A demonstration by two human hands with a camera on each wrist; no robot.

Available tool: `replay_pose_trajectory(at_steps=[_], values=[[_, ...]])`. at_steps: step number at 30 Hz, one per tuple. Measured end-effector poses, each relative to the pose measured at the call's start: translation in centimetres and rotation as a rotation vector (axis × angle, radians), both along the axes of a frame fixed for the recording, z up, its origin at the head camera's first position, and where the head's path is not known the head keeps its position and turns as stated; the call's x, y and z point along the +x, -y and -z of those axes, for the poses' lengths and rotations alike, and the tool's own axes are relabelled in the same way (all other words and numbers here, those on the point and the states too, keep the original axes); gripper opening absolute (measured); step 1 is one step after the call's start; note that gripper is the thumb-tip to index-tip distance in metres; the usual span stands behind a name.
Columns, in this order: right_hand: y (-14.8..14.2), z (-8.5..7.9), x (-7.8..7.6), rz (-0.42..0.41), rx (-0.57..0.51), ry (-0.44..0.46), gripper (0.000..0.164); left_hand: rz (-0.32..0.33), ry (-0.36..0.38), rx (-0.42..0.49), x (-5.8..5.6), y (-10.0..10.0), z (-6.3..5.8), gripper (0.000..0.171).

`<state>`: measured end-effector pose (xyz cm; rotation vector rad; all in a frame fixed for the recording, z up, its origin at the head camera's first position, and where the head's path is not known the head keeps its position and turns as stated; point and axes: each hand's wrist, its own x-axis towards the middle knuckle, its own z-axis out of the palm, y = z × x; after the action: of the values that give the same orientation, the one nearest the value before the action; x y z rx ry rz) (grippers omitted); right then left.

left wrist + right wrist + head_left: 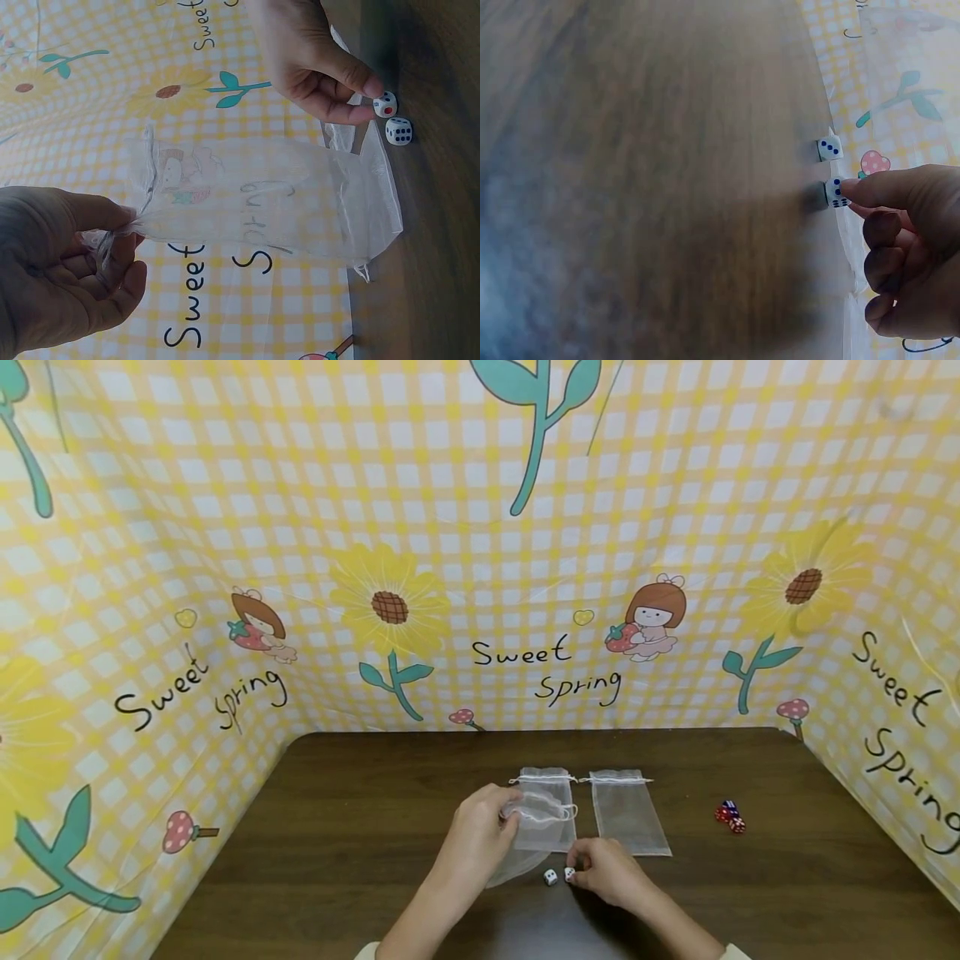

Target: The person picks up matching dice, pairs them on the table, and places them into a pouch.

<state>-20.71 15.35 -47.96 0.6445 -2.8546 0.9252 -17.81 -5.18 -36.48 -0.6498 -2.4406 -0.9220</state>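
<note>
My left hand (480, 825) pinches the top edge of a sheer white drawstring bag (247, 195), which hangs upright above the table. On the tabletop, my right hand (611, 870) pinches a white die (835, 192) between thumb and forefinger; its other fingers are curled. Beside it, slightly apart, sits a second white die (551, 877) with dark pips. Just behind the held bag lies another sheer bag (558, 839), flat and partly covered by it. A third sheer bag (628, 814) lies flat to the right, behind my right hand.
A small cluster of red and blue dice (731, 817) sits on the right part of the dark wooden table (360, 827). A yellow checked cloth (420, 527) with flowers and lettering stands around the table's back and sides.
</note>
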Motion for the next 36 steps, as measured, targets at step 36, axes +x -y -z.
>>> replay_pose_trajectory(at_steps=[36], values=[[0.9, -11.9, 2.5, 0.128, -0.407, -0.527, 0.024, 0.03, 0.074, -0.015, 0.5, -1.0, 0.6, 0.02]])
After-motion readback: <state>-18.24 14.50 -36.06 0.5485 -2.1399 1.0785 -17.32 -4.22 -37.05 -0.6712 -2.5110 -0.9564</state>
